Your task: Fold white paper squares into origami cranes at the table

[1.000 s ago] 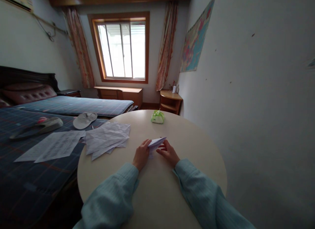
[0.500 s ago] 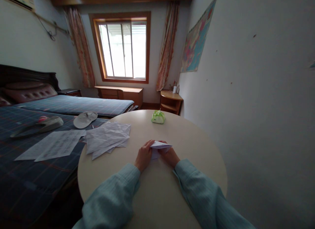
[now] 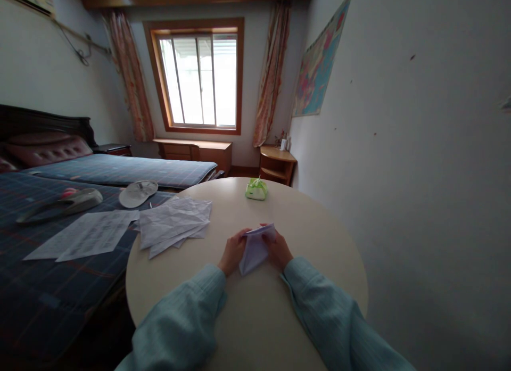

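Note:
Between my hands is a folded sheet of white paper (image 3: 254,252), tilted so that a broad face points toward me and one corner hangs low. My left hand (image 3: 233,252) grips its left edge near the top. My right hand (image 3: 278,249) is closed on the right side, with fingers partly hidden behind the sheet. Both hands are over the middle of the round cream table (image 3: 319,243). To the left, a stack of creased white sheets (image 3: 173,222) lies at the table's edge.
A green tissue pack (image 3: 256,189) stands at the table's far side. Printed sheets (image 3: 90,235), a white cap (image 3: 138,194) and a grey strapped object (image 3: 75,202) lie on the bed (image 3: 80,286) at left. The wall (image 3: 419,216) runs close on the right.
The folded paper has turned in my hands: before, it was nearly edge-on; now its flat face shows, with a corner pointing down toward me. My forearms have barely moved.

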Motion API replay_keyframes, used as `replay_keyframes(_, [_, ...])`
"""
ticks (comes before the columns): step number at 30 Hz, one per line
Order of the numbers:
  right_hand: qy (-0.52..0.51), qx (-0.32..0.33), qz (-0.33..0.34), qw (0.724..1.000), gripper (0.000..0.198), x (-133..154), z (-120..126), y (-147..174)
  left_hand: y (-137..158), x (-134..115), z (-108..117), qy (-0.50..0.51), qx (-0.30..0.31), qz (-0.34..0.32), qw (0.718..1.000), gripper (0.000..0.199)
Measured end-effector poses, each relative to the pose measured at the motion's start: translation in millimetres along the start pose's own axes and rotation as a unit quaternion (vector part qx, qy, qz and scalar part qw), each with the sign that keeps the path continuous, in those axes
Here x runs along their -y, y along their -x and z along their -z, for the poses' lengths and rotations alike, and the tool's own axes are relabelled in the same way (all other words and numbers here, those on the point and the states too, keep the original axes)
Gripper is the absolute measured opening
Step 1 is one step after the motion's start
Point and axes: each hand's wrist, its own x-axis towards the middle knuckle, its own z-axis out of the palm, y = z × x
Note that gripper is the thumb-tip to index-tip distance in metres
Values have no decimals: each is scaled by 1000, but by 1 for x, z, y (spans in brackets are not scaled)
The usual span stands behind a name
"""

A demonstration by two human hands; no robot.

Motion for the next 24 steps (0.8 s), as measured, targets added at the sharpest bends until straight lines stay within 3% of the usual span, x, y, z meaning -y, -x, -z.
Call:
replay_keyframes(6, [1,-11,-5,1000,29,10,3,1,-3,7,1,27,-9,43,999,25])
replay_keyframes(14, [9,-2,10,1000,25,11,2,2,-4,13,1,31,-19,46,998,25])
replay_keyframes(24, [-27,68,17,997,24,19,1,3,-10,28,0,190,-70,128,971,24])
